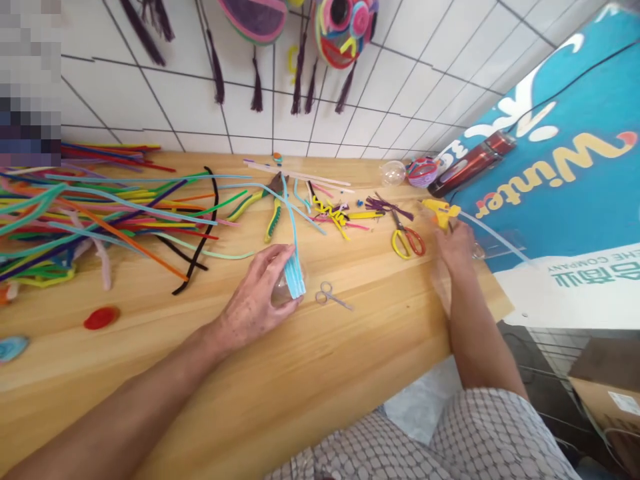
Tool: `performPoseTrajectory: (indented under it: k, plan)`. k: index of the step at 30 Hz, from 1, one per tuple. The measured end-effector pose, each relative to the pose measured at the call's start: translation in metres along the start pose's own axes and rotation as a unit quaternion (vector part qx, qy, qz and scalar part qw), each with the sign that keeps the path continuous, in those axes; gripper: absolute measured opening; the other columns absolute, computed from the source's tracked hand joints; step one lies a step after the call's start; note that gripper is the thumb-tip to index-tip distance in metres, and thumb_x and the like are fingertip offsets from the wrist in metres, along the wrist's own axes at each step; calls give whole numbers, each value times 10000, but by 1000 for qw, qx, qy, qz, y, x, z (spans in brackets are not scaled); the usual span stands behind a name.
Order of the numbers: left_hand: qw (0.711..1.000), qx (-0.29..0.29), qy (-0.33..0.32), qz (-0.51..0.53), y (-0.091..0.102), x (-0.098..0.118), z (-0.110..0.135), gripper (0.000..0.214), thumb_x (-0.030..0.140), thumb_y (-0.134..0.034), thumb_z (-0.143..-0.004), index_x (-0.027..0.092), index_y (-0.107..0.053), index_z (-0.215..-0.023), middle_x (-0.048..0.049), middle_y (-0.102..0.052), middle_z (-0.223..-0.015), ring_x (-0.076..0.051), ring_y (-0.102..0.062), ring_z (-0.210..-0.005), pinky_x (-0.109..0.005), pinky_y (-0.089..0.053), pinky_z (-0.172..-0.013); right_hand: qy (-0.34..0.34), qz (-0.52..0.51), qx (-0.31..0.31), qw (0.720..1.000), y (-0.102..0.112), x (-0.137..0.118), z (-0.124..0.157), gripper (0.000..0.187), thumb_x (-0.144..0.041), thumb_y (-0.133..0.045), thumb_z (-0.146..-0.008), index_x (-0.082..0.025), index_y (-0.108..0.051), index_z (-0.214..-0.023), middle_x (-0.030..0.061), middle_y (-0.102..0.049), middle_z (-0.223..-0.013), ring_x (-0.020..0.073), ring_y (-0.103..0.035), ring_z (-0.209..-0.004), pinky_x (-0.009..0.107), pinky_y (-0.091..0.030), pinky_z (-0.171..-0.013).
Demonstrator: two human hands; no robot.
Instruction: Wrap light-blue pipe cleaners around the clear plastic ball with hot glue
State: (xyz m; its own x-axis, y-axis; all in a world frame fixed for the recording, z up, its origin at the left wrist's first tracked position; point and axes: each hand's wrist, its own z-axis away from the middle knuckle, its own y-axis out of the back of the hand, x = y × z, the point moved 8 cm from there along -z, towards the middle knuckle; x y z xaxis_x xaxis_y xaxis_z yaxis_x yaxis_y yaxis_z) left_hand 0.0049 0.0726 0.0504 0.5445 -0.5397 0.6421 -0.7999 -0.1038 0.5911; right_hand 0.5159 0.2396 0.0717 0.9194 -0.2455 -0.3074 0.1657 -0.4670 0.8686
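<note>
My left hand (263,283) is closed around a clear plastic ball (281,288). Rows of light blue pipe cleaner (295,275) cover the ball's right side, and a long loose end runs up from them toward the pliers. At the table's right, my right hand (454,243) grips a yellow hot glue gun (441,212) with a pale glue stick (493,235) coming out of its back. Small silver scissors (333,295) lie just right of the ball. Scissors with red and yellow handles (407,241) rest left of the glue gun.
A heap of coloured pipe cleaners (115,220) spreads over the left. Green-yellow pliers (270,200), yellow scraps (330,210) and purple tassels (390,205) lie behind the ball. A red thermos-like cylinder (473,163) lies at the back right. Decorated pieces (345,30) hang on the white grid wall.
</note>
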Motion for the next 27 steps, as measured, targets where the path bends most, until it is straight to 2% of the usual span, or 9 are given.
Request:
performPoseTrajectory:
  k: [1, 3, 5, 7, 10, 13, 16, 24, 27]
  plan:
    - [1000, 1, 2, 5, -1, 0, 0, 1029, 182, -821, -943, 323, -249, -1787, -174, -522, -1607, -341, -589, -1531, -518, -602, -1254, -3, 14, 18, 1000, 10, -5, 12, 369, -398, -737, -841, -179, -688, -1133, 290, -754, -1247, 493, -688, -1273, 742, -501, -1130]
    - [1000, 6, 2, 22, -2, 0, 0, 1084, 183, -842, -919, 309, -213, -1792, -182, -528, -1605, -345, -577, -1537, -531, -598, -1257, 55, -39, 5, 998, 22, -34, 40, 401, -415, -765, -855, -199, -717, -1190, 281, -753, -1312, 488, -670, -1328, 732, -480, -1178]
    - [999, 9, 12, 34, -3, -3, 1, 1119, 195, -869, -893, 291, -202, -1787, -194, -520, -1627, -358, -568, -1545, -558, -585, -1267, 118, -97, -49, 987, 26, -79, 73, 373, -480, -739, -926, -275, -739, -1238, 168, -796, -1302, 375, -751, -1200, 603, -592, -1102]
    - [999, 15, 16, 38, -2, -5, 1, 1078, 196, -872, -885, 277, -248, -1760, -195, -530, -1628, -366, -565, -1547, -577, -574, -1274, 223, -212, -125, 943, 28, -141, 113, 359, -474, -733, -982, -281, -747, -1285, 124, -804, -1312, 343, -770, -1188, 584, -630, -1067]
    - [999, 23, 6, 36, 0, -3, 0, 961, 190, -858, -892, 254, -338, -1698, -193, -570, -1592, -370, -585, -1532, -578, -577, -1268, 374, -303, -179, 858, 35, -230, 168, 291, -393, -723, -1041, -307, -749, -1318, 103, -810, -1358, 316, -762, -1284, 544, -625, -1128]
    - [999, 19, -5, 33, 2, 0, -2, 885, 189, -835, -916, 240, -374, -1670, -200, -596, -1586, -367, -608, -1522, -565, -589, -1254, 455, -356, -198, 792, 34, -283, 202, 310, -343, -686, -1076, -314, -707, -1384, 99, -810, -1376, 297, -772, -1289, 527, -644, -1113]
    - [999, 14, -12, 33, 2, 1, -4, 877, 178, -822, -917, 243, -378, -1670, -195, -619, -1587, -360, -627, -1516, -561, -592, -1249, 464, -384, -193, 775, 23, -298, 213, 326, -341, -679, -1079, -315, -688, -1404, 106, -804, -1381, 301, -767, -1301, 542, -644, -1117]
    - [999, 3, -11, 40, -1, -2, -3, 865, 214, -814, -962, 254, -355, -1694, -206, -583, -1647, -368, -586, -1570, -596, -562, -1273, 447, -386, -169, 789, 6, -286, 215, 335, -368, -638, -1078, -319, -677, -1407, 121, -774, -1425, 328, -750, -1323, 605, -640, -1130]
    - [999, 0, -8, 33, 0, -2, -2, 889, 219, -829, -954, 261, -349, -1701, -220, -545, -1672, -377, -563, -1587, -604, -561, -1271, 462, -390, -167, 779, 7, -287, 219, 367, -359, -667, -1070, -311, -664, -1434, 130, -754, -1454, 327, -738, -1341, 594, -634, -1139]
